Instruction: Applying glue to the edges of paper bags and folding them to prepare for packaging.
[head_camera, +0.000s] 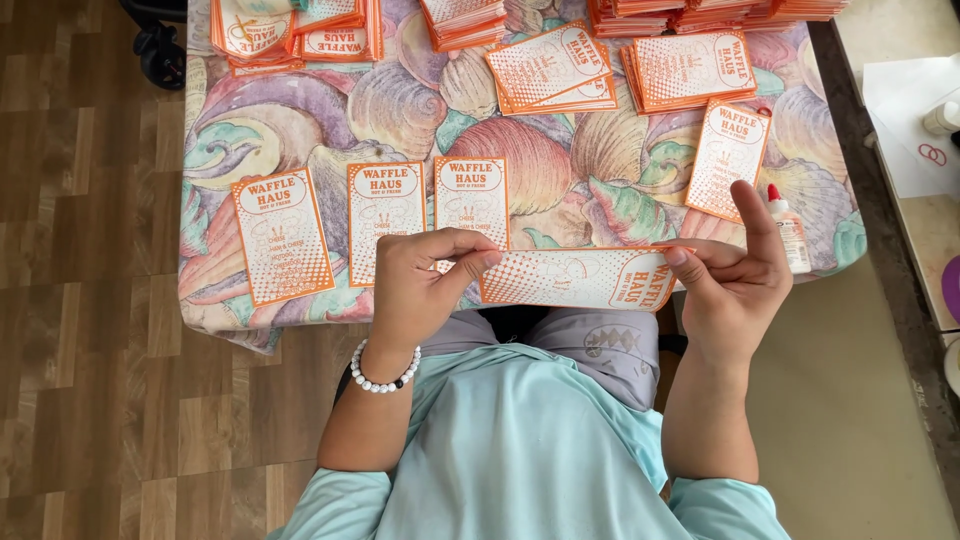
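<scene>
I hold an orange-and-white printed paper bag (575, 278) sideways above my lap. My left hand (420, 280) pinches its left end between thumb and fingers. Its right end is gripped by my right hand (735, 270), index finger pointing up. A white bead bracelet (383, 372) circles my left wrist. Three matching bags (282, 237) lie flat in a row on the table just beyond my left hand.
The table has a shell-patterned cloth (560, 160). Stacks of the same bags (680, 70) line its far side. One bag (729, 158) and a small glue bottle (788, 225) with a red cap lie right of my right hand. Wooden floor is at left.
</scene>
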